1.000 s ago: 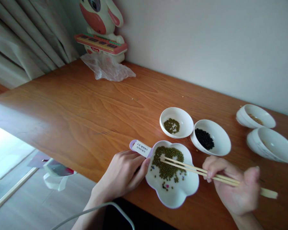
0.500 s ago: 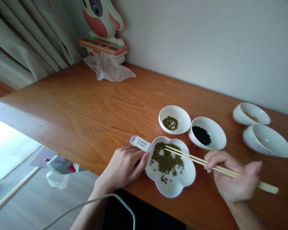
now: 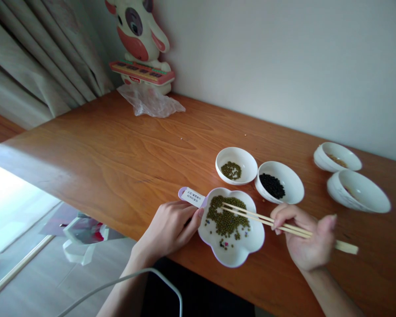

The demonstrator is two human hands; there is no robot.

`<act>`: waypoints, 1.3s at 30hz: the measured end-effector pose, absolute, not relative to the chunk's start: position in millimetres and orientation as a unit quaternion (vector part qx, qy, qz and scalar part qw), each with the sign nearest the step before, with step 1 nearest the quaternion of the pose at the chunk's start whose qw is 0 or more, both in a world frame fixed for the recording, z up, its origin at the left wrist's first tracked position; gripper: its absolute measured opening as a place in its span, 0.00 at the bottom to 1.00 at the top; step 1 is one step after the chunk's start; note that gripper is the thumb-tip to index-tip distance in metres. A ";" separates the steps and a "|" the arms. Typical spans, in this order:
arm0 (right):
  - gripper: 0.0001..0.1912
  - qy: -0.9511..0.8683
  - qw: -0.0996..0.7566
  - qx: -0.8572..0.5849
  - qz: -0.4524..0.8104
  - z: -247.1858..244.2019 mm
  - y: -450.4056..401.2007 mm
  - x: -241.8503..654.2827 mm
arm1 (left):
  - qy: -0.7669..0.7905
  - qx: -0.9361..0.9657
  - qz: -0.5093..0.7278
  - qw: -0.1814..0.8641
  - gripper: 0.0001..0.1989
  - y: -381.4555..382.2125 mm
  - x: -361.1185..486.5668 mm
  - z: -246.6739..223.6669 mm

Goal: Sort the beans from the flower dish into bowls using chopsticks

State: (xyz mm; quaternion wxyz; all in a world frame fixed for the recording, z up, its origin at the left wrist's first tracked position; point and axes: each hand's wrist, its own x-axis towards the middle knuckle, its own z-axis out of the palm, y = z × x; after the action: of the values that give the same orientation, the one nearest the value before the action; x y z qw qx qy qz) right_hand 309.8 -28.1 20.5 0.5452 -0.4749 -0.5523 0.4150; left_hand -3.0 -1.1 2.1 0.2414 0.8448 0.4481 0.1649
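A white flower-shaped dish (image 3: pixel 254 237) with a purple rim and labelled handle holds green beans and a few dark and pink bits. My left hand (image 3: pixel 171 226) is closed on the dish beside its handle. Wooden chopsticks (image 3: pixel 293 229) are gripped in my right hand (image 3: pixel 306 237), their tips slightly apart among the green beans. Behind the dish stands a white bowl (image 3: pixel 249 169) with some green beans. Touching or nearly touching it is another bowl (image 3: pixel 292 182) with black beans.
Two more white bowls (image 3: pixel 353 160) (image 3: pixel 371 193) sit at the right, with a little tan content. At the table's back left, a clear plastic bag (image 3: pixel 152 102) lies before a cow-shaped toy keyboard (image 3: pixel 145 70). A pale cable (image 3: pixel 128 276) crosses my left forearm.
The view has shifted a little, so the bowls appear further left. My right hand and the chopsticks have moved slightly left, with the tips still over the green beans.
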 end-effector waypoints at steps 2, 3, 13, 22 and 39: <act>0.46 -0.552 0.545 -0.472 0.420 18.7 -27.8 308.1 | 0.448 0.844 0.165 0.244 0.21 -1.1 -3.2 1.4; 0.46 -0.551 0.546 -0.471 0.420 17.9 -27.7 307.4 | 0.448 0.844 0.165 0.244 0.21 -1.1 -3.2 1.3; 0.43 -0.544 0.563 -0.467 0.411 9.6 -30.2 305.0 | 0.454 0.841 0.167 0.244 0.21 -0.5 -1.6 3.1; 0.41 -0.554 0.577 -0.450 0.397 5.9 -32.0 305.8 | 0.455 0.840 0.170 0.242 0.21 -0.4 -1.8 2.7; 0.40 -0.552 0.585 -0.440 0.400 5.5 -35.7 307.5 | 0.455 0.838 0.168 0.249 0.19 -1.0 -3.0 0.5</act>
State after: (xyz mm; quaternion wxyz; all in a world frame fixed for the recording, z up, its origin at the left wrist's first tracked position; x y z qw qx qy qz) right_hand 307.5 -35.7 5.5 0.5852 -0.4398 -0.5518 0.3996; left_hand -3.0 -1.0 0.5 0.2493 0.8384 0.4546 0.1684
